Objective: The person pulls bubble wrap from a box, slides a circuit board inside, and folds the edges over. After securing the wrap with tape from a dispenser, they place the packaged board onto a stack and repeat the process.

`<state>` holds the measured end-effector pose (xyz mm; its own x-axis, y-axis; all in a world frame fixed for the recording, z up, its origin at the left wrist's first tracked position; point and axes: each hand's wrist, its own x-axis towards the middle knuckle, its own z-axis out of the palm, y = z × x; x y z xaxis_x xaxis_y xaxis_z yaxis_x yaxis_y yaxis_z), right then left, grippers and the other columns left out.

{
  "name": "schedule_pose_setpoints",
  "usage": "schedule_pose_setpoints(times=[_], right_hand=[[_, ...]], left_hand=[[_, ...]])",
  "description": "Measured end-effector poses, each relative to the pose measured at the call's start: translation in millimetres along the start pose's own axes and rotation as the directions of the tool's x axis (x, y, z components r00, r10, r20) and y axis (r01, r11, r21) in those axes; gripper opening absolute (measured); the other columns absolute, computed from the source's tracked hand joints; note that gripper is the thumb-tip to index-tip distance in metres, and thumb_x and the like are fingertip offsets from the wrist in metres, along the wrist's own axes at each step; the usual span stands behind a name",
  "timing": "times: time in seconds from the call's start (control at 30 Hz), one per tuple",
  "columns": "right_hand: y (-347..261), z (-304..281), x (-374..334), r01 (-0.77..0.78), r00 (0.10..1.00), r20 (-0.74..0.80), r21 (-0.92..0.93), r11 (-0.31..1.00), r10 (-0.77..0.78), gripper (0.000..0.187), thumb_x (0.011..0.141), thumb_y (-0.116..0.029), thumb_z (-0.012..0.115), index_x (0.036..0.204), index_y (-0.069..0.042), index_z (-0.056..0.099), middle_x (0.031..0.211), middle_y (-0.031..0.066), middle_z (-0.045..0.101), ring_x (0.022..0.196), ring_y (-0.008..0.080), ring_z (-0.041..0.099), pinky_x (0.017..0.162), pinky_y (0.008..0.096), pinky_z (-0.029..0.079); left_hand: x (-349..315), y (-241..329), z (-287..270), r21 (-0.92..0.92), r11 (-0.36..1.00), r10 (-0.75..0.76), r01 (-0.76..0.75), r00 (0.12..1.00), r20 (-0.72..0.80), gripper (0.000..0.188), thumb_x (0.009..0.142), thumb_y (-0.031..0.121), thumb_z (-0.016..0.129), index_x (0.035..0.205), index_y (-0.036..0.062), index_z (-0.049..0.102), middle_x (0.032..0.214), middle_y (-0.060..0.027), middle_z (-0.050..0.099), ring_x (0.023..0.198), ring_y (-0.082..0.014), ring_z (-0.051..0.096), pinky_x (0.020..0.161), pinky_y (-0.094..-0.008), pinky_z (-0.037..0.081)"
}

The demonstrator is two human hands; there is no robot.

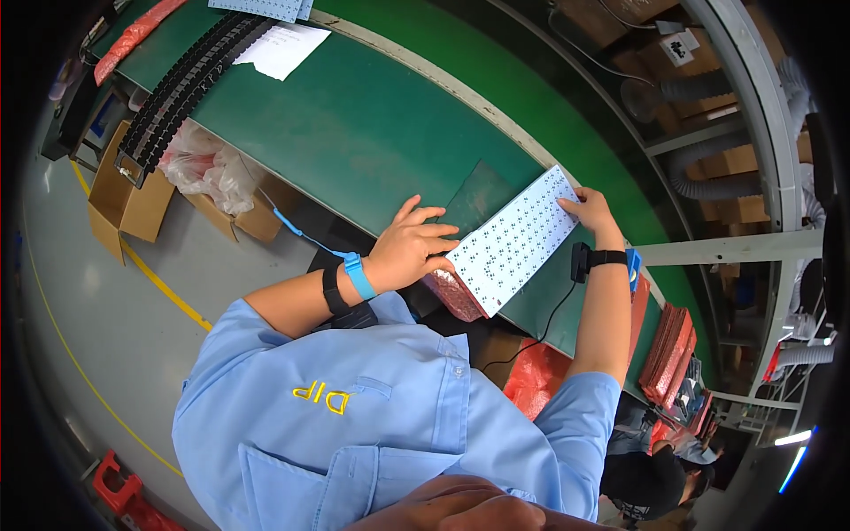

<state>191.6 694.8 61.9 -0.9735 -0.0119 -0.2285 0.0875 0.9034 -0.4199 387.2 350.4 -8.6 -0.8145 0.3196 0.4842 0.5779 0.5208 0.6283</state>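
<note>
A long white circuit board (518,243) with rows of small dark parts lies slantwise in front of me. My right hand (589,212) pinches its far right end between thumb and fingers. At the near left end is my left hand (412,246), its fingers spread and the thumb at the board's edge; whether the thumb presses on it I cannot tell. Pink bubble wrap (459,296) shows under the board's near end. A light blue wrist strap (359,276) with a cord circles my left wrist, and a black band with a small device (582,263) sits on my right wrist.
The green bench (328,115) carries a black slotted rack (190,84) and a white paper sheet (283,50) at far left. Cardboard boxes (133,190) stand on the floor. Pink-wrapped stacks (668,354) lie at right, with another person (651,482) beyond.
</note>
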Motion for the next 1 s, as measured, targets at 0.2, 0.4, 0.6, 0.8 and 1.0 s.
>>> schedule_pose_setpoints(times=[0.2,0.4,0.6,0.8,1.0], right_hand=[[-2,-10,7,-0.031,0.988,0.149,-0.038,0.999,0.036,0.042,0.072,-0.017,0.082,0.107,0.003,0.067,0.088,0.0104,0.069,0.082,0.0196,0.064,0.077,0.0313,0.051],[-1,-5,4,0.051,0.994,0.097,-0.076,0.996,-0.043,0.037,0.072,-0.012,0.08,0.104,0.003,0.068,0.089,0.0098,0.069,0.082,0.0191,0.064,0.077,0.0308,0.05],[5,-23,16,-0.033,0.959,0.281,0.031,0.999,0.023,0.041,0.07,-0.009,0.08,0.106,0.004,0.066,0.093,0.0101,0.067,0.086,0.0196,0.063,0.082,0.0302,0.048],[-46,-102,-41,0.085,0.942,0.297,0.238,0.968,-0.155,0.065,0.063,-0.011,0.084,0.119,0.003,0.054,0.104,0.0071,0.064,0.096,0.016,0.06,0.088,0.0277,0.046],[-104,-159,-149,0.442,0.872,0.083,0.291,0.848,-0.483,0.073,0.062,-0.011,0.084,0.124,0.005,0.05,0.109,0.0065,0.061,0.097,0.0151,0.059,0.09,0.0284,0.046]], left_hand=[[-1,3,1,0.015,1.0,-0.003,0.003,1.0,0.001,0.039,0.068,0.033,0.079,0.102,0.0147,0.074,0.115,-0.0007,0.066,0.121,-0.0263,0.051,0.11,-0.0546,0.027],[0,1,2,0.044,0.999,0.013,-0.012,1.0,-0.01,0.04,0.068,0.034,0.078,0.102,0.0148,0.073,0.113,-0.0007,0.067,0.12,-0.0263,0.052,0.11,-0.0548,0.027],[4,4,-3,0.016,0.999,-0.04,0.039,0.998,0.054,0.043,0.067,0.034,0.079,0.104,0.0153,0.072,0.123,-0.0028,0.062,0.123,-0.0275,0.048,0.111,-0.0543,0.025],[10,10,-12,0.006,0.999,-0.046,0.046,0.993,0.105,0.04,0.067,0.034,0.079,0.102,0.0153,0.07,0.134,-0.0112,0.052,0.126,-0.0312,0.043,0.113,-0.0522,0.022],[-3,12,3,-0.652,0.682,-0.123,0.332,0.93,0.345,0.024,0.08,0.02,0.075,0.1,0.0083,0.068,0.13,-0.0112,0.054,0.113,-0.0201,0.053,0.1,-0.0387,0.04]])
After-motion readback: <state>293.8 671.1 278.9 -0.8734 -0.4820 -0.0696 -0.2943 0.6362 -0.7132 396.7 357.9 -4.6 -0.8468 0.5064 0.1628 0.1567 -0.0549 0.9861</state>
